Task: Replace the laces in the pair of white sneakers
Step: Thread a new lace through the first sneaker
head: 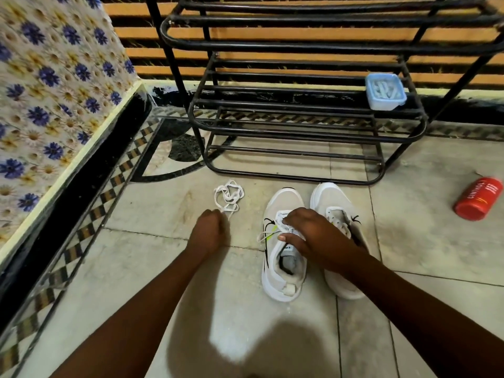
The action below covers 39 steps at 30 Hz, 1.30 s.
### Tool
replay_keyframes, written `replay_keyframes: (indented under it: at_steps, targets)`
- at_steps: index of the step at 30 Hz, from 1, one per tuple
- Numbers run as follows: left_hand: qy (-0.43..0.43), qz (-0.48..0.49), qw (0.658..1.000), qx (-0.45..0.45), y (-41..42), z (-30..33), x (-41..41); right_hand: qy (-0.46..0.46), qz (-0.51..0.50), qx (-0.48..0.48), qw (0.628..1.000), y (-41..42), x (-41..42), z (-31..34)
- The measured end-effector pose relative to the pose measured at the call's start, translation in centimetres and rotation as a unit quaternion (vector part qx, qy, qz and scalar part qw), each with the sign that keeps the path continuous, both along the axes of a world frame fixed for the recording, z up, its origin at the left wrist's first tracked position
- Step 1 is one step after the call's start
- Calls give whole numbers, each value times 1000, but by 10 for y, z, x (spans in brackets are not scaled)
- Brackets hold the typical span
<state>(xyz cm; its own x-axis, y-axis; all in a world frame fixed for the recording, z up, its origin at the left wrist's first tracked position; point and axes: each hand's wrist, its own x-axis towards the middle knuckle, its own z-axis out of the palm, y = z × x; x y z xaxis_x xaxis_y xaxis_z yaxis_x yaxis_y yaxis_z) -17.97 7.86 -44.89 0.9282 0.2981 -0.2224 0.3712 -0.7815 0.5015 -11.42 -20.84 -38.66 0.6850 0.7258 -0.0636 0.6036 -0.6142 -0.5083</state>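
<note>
The right hand [308, 236] pinches the lace on the left sneaker [283, 249]. The left hand [208, 227], fingers curled, touches a loose lace [228, 196] on the floor.

Both forearms and hands [305, 236] are bare: no sleeves, rings or watch.

Open floor [152, 268] left of sneakers [283, 241], loose lace [228, 197] ahead-left, black rack [300, 126] blocking beyond, red can [477, 198] far right

Two white sneakers [283, 241], one loose lace [228, 197], one rack [300, 126], one box [385, 91], one red can [477, 198]
</note>
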Motion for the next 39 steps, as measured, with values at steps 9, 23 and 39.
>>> replay_keyframes:
  at_steps: [9, 23, 39]
  targets:
    - [-10, 20, 997, -74, -47, 8, -51, -16, -15, 58, 998, -3, -1, -9]
    - [-13, -61, 994, 92, -38, 5, -23, -14, -6, 40, 999, 14, -5, -8]
    - [-285, -2, 912, -296, -40, 134, -20, 381, -127, 386, 830, 71, -25, 60]
